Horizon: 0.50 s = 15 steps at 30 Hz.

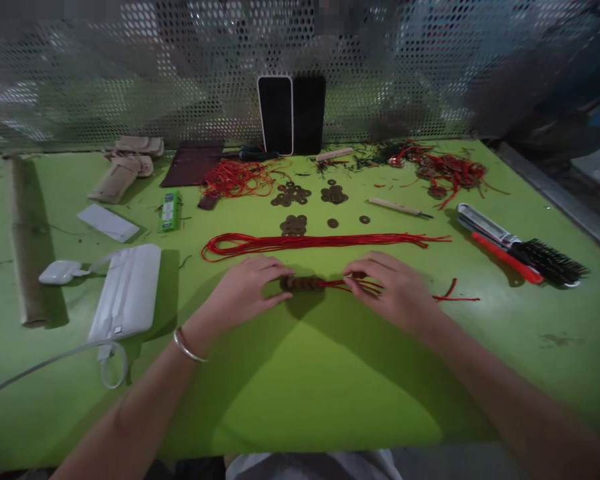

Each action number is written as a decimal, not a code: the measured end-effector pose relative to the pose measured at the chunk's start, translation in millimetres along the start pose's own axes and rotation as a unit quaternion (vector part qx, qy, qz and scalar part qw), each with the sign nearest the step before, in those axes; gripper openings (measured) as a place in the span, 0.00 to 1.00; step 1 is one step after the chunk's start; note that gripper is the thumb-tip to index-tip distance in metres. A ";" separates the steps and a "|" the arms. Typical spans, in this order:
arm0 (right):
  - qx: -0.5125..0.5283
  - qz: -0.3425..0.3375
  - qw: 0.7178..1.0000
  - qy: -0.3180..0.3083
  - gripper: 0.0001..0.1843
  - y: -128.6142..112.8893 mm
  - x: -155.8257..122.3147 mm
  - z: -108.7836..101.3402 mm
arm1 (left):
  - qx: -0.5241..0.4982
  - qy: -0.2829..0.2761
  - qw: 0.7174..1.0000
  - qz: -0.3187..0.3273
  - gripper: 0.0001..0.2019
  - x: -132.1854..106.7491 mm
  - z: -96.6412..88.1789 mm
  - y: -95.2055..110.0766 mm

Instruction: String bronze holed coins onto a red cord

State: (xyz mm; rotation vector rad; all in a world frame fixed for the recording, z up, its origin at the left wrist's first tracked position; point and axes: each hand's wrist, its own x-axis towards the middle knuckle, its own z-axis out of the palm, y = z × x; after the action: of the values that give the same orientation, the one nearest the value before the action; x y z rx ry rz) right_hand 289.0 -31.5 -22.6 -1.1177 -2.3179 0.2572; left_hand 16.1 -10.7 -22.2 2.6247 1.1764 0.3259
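Just above the green table, a short row of overlapping brown coins (306, 284) is strung on red cords (333, 284). The row's left end is pinched between the thumb and fingers of my left hand (245, 287), which has a silver bangle at the wrist. To the right, the cords run into my right hand (387, 287), whose thumb and fingers close on them. Loose cord ends (455, 298) stick out past that hand. Beyond both hands lies a long bundle of red cords (310, 243), looped at its left end. Small piles of holed coins (293, 225) are behind it.
A white power bank (130, 291) with a cable and a white earbud case (60, 272) lie left. A hairbrush (545, 259) and orange-handled tool (510, 259) lie right. Farther back are a pointed tool (399, 208), tangled red thread (237, 179) and upright phones (276, 117) against perforated metal.
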 end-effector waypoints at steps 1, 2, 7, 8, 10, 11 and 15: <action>0.000 -0.012 1.000 0.011 0.06 -4.5 1.8 5.3 | -0.008 0.010 1.000 -0.003 0.19 -0.8 1.8 -0.9; -0.003 -0.022 1.000 0.018 0.07 -7.7 3.0 10.2 | -0.016 0.018 1.000 -0.007 0.20 -1.5 3.5 -1.5; -0.023 -0.035 0.998 0.039 0.08 -6.2 1.6 22.2 | -0.026 0.074 0.997 -0.012 0.18 -3.9 10.8 0.7; -0.020 -0.035 0.998 0.037 0.07 -4.6 0.9 22.6 | -0.027 0.079 0.996 -0.013 0.18 -4.0 11.7 1.9; -0.014 -0.033 0.999 0.028 0.07 -2.4 0.3 22.5 | -0.031 0.081 0.996 -0.019 0.18 -3.9 12.9 3.9; -0.011 -0.031 0.999 0.022 0.07 -2.0 0.3 22.5 | -0.033 0.082 0.996 -0.023 0.18 -3.8 13.4 4.7; -0.001 -0.025 1.000 0.009 0.08 -1.3 1.4 23.7 | -0.035 0.089 0.995 -0.024 0.17 -2.5 14.8 6.4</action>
State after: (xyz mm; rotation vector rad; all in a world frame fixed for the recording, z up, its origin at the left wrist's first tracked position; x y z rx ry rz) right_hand 274.3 -29.8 -41.1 -1.0563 -2.3274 0.2262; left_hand 23.4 -18.6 -34.4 2.5449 1.2570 0.5916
